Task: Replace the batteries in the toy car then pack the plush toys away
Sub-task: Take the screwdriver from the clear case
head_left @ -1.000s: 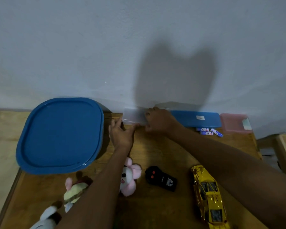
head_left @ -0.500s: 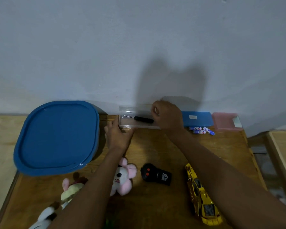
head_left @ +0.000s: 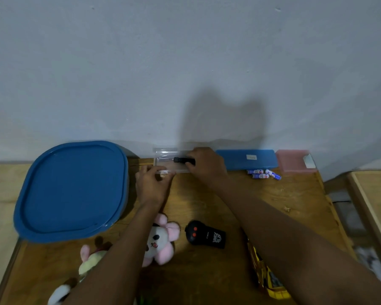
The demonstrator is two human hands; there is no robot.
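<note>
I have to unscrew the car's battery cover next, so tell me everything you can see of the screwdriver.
The screwdriver is small, with a black handle that looks like plastic and a thin metal shaft; its tip is too small to make out. It lies level, shaft pointing left, inside the open clear case at the back edge of the table. The right hand grips the handle's right end. The left hand holds the case's front edge, not the tool.

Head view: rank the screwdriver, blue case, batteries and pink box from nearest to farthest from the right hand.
1. screwdriver, in the clear case, gripped by the right hand.
2. blue case, just right of it.
3. batteries, further right.
4. pink box, at the right end.
</note>
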